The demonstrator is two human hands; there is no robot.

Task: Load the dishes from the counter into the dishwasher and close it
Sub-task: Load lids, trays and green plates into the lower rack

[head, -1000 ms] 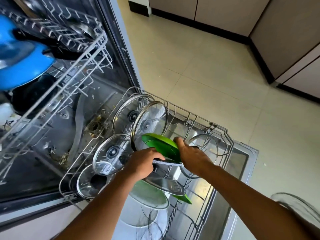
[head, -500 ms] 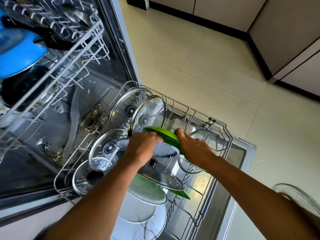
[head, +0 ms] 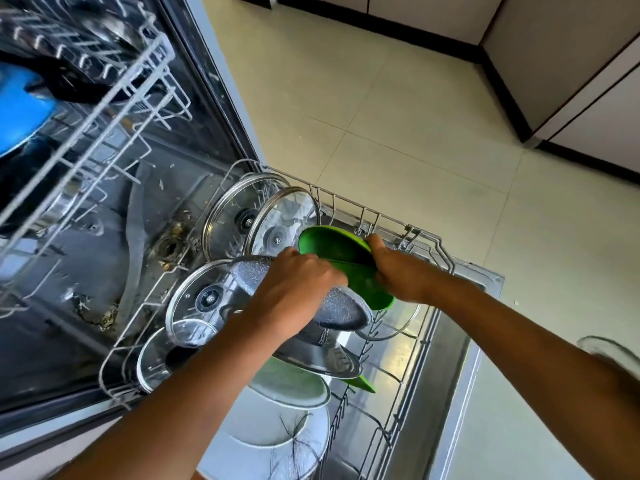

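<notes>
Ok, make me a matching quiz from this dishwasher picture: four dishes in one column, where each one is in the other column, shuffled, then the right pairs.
Column one
1. bright green round plate
2. grey speckled round plate
3. blue rounded vessel
4. large white round plate

Column two
A. in the upper wire rack
B. held by the right hand
C. at the near end of the lower wire rack
D. held by the left hand

Pairs: 1-B, 2-D, 3-A, 4-C

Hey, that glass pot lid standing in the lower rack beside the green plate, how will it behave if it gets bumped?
Probably fragile: the glass lid has a clear pane in a thin metal rim. It stands on edge in the lower rack, so a push may tip or roll it. Likely rigid, being glass and metal.
</notes>
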